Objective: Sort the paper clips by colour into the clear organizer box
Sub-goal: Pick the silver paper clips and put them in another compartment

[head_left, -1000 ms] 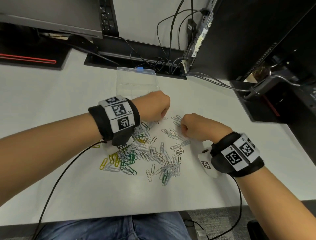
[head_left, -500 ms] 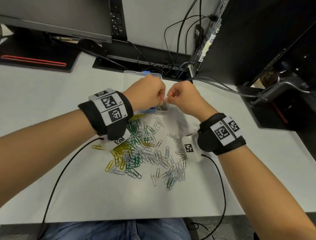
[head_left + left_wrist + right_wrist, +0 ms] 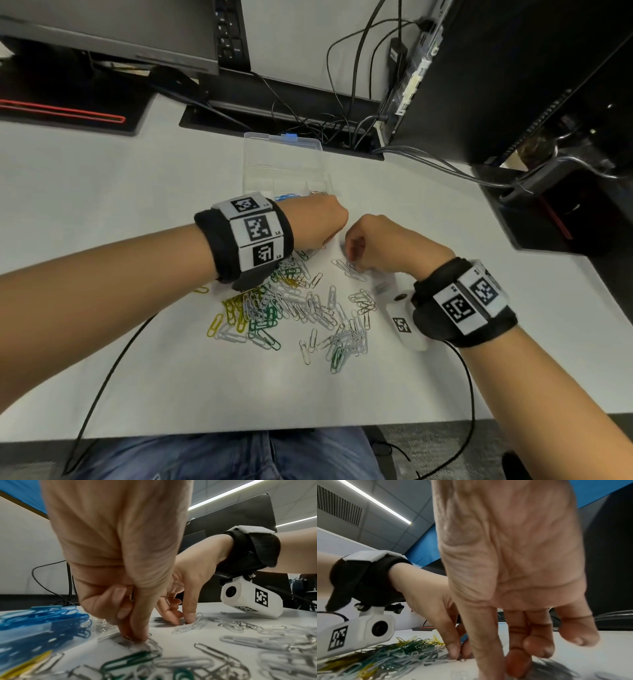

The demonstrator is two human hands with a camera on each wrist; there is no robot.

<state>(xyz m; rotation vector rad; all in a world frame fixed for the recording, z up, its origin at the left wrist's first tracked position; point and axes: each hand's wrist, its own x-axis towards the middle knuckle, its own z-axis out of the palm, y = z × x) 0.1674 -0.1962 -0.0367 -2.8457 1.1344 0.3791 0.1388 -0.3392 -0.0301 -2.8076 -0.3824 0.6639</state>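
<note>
A loose pile of silver, green and yellow paper clips (image 3: 291,308) lies on the white table. Behind it stands the clear organizer box (image 3: 274,161) with blue clips (image 3: 286,197) in a near compartment, also seen at the left wrist view's edge as blue clips (image 3: 42,620). My left hand (image 3: 135,635) points down just in front of the box, thumb and finger pinching a silver clip on the table. My right hand (image 3: 181,620) is close beside it, its thumb and finger closing on a pale silver clip (image 3: 188,626). In the head view both hands' fingertips are hidden under the knuckles.
A cable slot with tangled black cables (image 3: 329,126) runs behind the box. A black computer case (image 3: 496,85) stands at the back right, a monitor (image 3: 109,31) and a red-edged black mat (image 3: 68,113) at the back left. Wrist-camera cables (image 3: 102,377) trail over the table's front edge.
Half a second ago both hands were raised together over the box with clips. They have come back down to the table in front of it and pinch at clips there.
</note>
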